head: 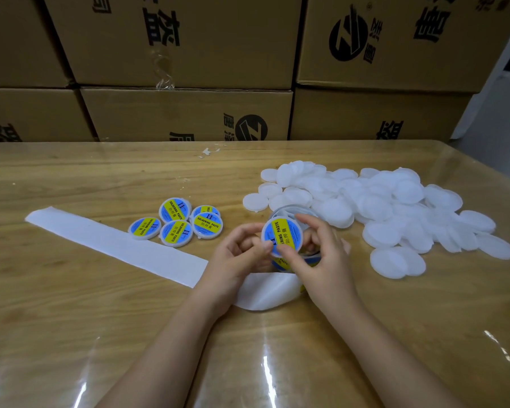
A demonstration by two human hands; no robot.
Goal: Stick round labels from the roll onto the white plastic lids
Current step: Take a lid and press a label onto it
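Two hands hold one lid (283,237) just above the desk (71,304), near its middle. Left hand (236,256) grip pinches the lid's left edge; right hand (321,260) grip is curled round its rim. The lid is round and white-rimmed, with a blue label (290,229) and a yellow band reading SOLDERING PASTE. Five labelled lids (177,225) lie to the left, a pile of plain lids (380,213) to the right.

cardboard boxes (189,54) stacked behind (black print) | wooden table (71,319) under clear film (265,369)
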